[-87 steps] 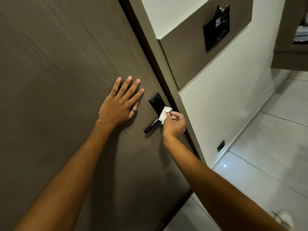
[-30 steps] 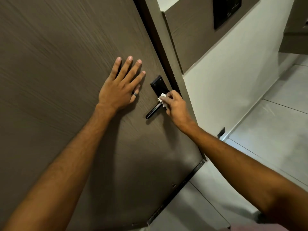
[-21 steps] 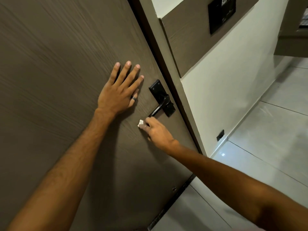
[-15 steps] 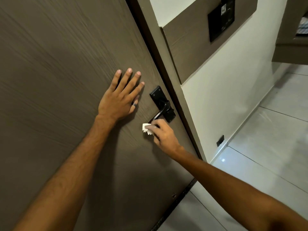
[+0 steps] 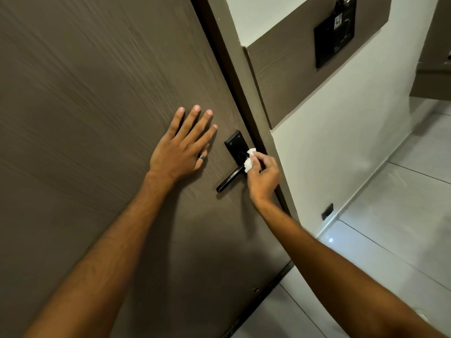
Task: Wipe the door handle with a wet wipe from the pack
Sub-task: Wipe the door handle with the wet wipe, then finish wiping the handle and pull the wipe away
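A black lever door handle (image 5: pixel 228 181) on a black backplate (image 5: pixel 234 143) sits near the right edge of the brown wooden door (image 5: pixel 97 93). My right hand (image 5: pixel 263 175) is shut on a crumpled white wet wipe (image 5: pixel 249 160) and presses it against the handle where the lever meets the plate. My left hand (image 5: pixel 183 148) lies flat on the door just left of the handle, fingers spread, with a ring on one finger. The pack of wipes is out of sight.
The dark door frame (image 5: pixel 246 98) runs along the door's right edge. A white wall carries a brown panel with a black wall holder (image 5: pixel 333 35) and a low black socket (image 5: pixel 327 211). Light floor tiles (image 5: pixel 390 228) spread to the right.
My right hand has carried the wipe from the free end of the lever up to its base at the backplate. My left hand has stayed flat on the door.
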Demonstrator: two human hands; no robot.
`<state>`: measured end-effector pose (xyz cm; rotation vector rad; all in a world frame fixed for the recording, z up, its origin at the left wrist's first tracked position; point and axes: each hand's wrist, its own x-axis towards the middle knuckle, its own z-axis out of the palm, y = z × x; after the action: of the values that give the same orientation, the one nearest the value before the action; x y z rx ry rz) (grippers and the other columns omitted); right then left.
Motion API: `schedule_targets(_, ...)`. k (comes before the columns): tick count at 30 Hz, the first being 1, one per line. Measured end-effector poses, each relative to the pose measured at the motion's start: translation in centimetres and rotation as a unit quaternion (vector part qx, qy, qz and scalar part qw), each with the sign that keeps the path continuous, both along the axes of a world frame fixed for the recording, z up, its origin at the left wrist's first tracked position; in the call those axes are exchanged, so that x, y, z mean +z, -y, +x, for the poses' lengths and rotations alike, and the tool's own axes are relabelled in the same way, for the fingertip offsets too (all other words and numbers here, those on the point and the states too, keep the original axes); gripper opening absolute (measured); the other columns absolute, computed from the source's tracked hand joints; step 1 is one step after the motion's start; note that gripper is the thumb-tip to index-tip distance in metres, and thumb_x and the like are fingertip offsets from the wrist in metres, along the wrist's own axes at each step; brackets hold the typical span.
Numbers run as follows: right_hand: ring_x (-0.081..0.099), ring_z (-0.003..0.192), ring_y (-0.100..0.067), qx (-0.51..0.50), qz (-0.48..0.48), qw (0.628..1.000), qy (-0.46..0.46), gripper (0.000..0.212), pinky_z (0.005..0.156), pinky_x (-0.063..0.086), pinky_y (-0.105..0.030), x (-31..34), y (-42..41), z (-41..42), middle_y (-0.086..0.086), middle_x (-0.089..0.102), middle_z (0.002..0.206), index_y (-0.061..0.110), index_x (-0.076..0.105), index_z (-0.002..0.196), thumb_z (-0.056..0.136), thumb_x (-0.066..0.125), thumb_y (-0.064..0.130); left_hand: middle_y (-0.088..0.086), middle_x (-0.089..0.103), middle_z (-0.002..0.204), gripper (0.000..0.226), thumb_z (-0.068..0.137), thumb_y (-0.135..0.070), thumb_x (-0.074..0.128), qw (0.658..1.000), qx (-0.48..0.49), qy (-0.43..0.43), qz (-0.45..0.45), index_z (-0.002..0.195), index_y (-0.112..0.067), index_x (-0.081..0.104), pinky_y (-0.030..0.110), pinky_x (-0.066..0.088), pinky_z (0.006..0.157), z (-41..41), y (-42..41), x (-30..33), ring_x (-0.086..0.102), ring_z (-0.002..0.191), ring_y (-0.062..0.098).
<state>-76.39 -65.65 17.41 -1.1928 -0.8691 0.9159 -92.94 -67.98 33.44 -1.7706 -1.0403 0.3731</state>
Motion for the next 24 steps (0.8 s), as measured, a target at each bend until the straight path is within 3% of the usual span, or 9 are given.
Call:
schedule_targets(2,0.065,0.091,0.0,0.029,0.019,0.999,-0.016,0.015,0.078,0.056,-0.011,0.7,1.0,0.4,0.007,0.067,0.105,0.014,0.076,0.105,0.093,0.069,0.009,0.015,0.016,0.174,0.066,0.107,-0.048,0.034,1.0,0.022,0.011,-0.01,0.165,-0.02,0.024,0.055,0.003,0.129,0.5,0.2,0.2,0.013,0.161,0.039)
schedule_targets(4,0.069,0.093,-0.007,0.149,-0.017,0.988,-0.035,0.016,0.081,0.058,-0.016,0.8,-3.0,10.0,0.007,0.069,0.1,0.014,0.076,0.104,0.092,0.07,0.006,0.015,0.015,0.174,0.066,0.107,-0.048,0.034,0.999,0.03,0.041,-0.017,0.166,-0.02,0.023,0.055,0.001,0.13,8.2,-3.6,-1.3,0.011,0.161,0.039)
schedule_targets(5,0.07,0.093,-0.012,0.201,-0.075,0.968,-0.133,0.017,0.083,0.059,-0.022,0.9,-2.8,10.5,0.004,0.072,0.096,0.013,0.076,0.106,0.092,0.069,0.004,0.014,0.016,0.174,0.066,0.107,-0.048,0.035,0.998,0.026,0.046,-0.018,0.166,-0.02,0.024,0.054,0.001,0.13,8.2,-3.1,-0.9,0.011,0.161,0.038)
schedule_targets(8,0.07,0.092,-0.023,0.341,-0.236,0.784,-0.461,0.024,0.093,0.055,-0.035,2.1,-1.9,12.7,-0.012,0.074,0.093,0.002,0.065,0.118,0.096,0.056,-0.004,0.019,0.036,0.166,0.061,0.101,-0.038,0.051,0.987,0.017,0.157,-0.026,0.157,-0.017,0.043,0.053,0.017,0.127,7.6,-2.1,-0.5,0.031,0.155,0.04)
schedule_targets(10,0.076,0.083,-0.023,0.376,-0.251,0.71,-0.539,0.03,0.083,0.062,-0.034,2.0,-2.0,15.4,-0.016,0.077,0.09,0.0,0.065,0.113,0.086,0.055,-0.008,0.018,0.056,0.147,0.051,0.096,-0.031,0.06,0.952,-0.016,0.306,-0.019,0.144,-0.016,0.059,0.05,0.038,0.113,9.4,-1.0,-1.0,0.054,0.134,0.04)
schedule_targets(13,0.078,0.076,-0.023,0.415,-0.22,0.693,-0.547,0.034,0.068,0.064,-0.033,2.5,-1.8,18.3,-0.014,0.078,0.088,0.001,0.076,0.099,0.078,0.05,-0.007,-0.001,0.067,0.129,0.041,0.096,-0.043,0.06,0.839,0.0,0.53,-0.126,0.132,-0.025,0.068,0.039,0.051,0.096,14.9,-0.3,-1.8,0.066,0.111,0.021)
schedule_targets(18,0.073,0.073,-0.015,0.436,-0.179,0.737,-0.484,0.031,0.067,0.061,-0.027,3.3,-7.1,30.0,-0.01,0.073,0.091,0.002,0.078,0.102,0.081,0.056,-0.001,-0.012,0.078,0.11,0.024,0.094,-0.036,0.074,0.562,0.05,0.768,-0.303,0.115,-0.028,0.08,0.028,0.056,0.077,30.6,-6.5,-4.9,0.066,0.085,0.008)
schedule_targets(21,0.072,0.079,-0.012,0.426,-0.164,0.77,-0.445,0.036,0.069,0.059,-0.025,3.2,-11.8,39.4,-0.009,0.073,0.098,0.001,0.067,0.12,0.092,0.045,-0.003,-0.006,0.08,0.101,0.015,0.091,-0.028,0.079,0.487,0.046,0.816,-0.308,0.105,-0.024,0.082,0.028,0.052,0.063,39.8,-11.7,-6.7,0.061,0.07,0.015)
schedule_targets(24,0.073,0.085,-0.018,0.393,-0.171,0.822,-0.376,0.041,0.073,0.06,-0.03,2.5,-15.7,47.2,-0.009,0.076,0.102,0.007,0.073,0.116,0.103,0.049,0.037,-0.004,0.078,0.091,0.008,0.089,-0.027,0.081,0.433,0.049,0.85,-0.296,0.097,-0.025,0.081,0.025,0.049,0.056,46.4,-16.4,-7.7,0.064,0.067,0.013)
